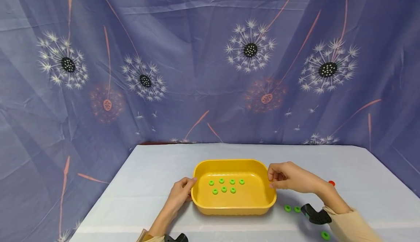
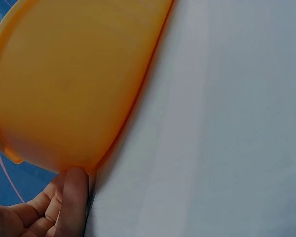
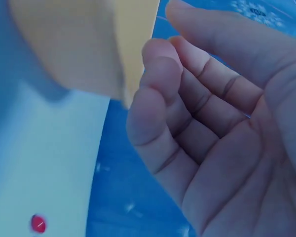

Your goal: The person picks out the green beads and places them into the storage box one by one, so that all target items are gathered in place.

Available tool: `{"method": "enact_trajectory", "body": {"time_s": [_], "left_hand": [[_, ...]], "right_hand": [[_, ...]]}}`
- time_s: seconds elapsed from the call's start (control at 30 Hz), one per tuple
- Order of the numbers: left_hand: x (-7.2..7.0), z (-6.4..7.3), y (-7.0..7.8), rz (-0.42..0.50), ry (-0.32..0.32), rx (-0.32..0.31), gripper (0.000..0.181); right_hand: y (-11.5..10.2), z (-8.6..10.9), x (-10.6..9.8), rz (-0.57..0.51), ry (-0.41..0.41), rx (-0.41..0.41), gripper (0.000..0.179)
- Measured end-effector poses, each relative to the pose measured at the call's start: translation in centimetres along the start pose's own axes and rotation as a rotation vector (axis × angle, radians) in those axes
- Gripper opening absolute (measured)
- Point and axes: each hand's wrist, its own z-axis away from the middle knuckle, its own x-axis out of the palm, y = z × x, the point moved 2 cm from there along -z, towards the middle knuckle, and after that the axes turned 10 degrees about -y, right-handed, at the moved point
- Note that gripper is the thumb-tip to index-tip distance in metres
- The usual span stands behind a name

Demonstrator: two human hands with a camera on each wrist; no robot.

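Note:
A yellow plastic basin (image 1: 234,210) is at the table's middle, with several small green rings (image 1: 224,189) spread over its floor. My left hand (image 1: 179,192) holds its left end, thumb at the rim. In the left wrist view, fingertips (image 2: 75,182) of that hand press low against the basin's wall (image 2: 74,84). At the right end is my right hand (image 1: 290,177), its fingers loosely bent beside the rim. The right wrist view has those fingertips (image 3: 147,116) right at the basin's edge (image 3: 135,44), the thumb apart from them and nothing between.
Green rings (image 1: 287,208) lie on the white-covered table (image 1: 147,169) right of the basin, another ring (image 1: 325,235) nearer the front. A small red piece (image 1: 332,183) lies behind the right forearm. A blue dandelion-print curtain (image 1: 197,70) hangs behind the table.

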Motion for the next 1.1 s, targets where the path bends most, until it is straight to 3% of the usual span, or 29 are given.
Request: {"method": "enact_trajectory", "body": {"time_s": [0.17,0.5,0.77,0.97,1.1], "left_hand": [[0.2,-0.2,-0.3,0.004,-0.006,0.001,0.047],[0.4,-0.1,-0.3,0.011,-0.013,0.002,0.047],[0.3,0.1,0.0,0.014,-0.008,-0.002,0.048],[0.2,0.0,0.1,0.006,-0.001,-0.007,0.047],[0.1,0.1,0.2,-0.006,0.008,-0.007,0.047]], "right_hand": [[1.3,3.0,1.5,-0.019,0.047,-0.047,0.015],[3.9,7.6,3.7,-0.096,0.060,0.053,0.023],[5.6,9.5,5.1,-0.124,0.009,0.155,0.032],[6.3,10.0,5.6,-0.094,-0.012,0.156,0.037],[6.5,9.8,5.9,-0.138,-0.040,0.172,0.038]]}}
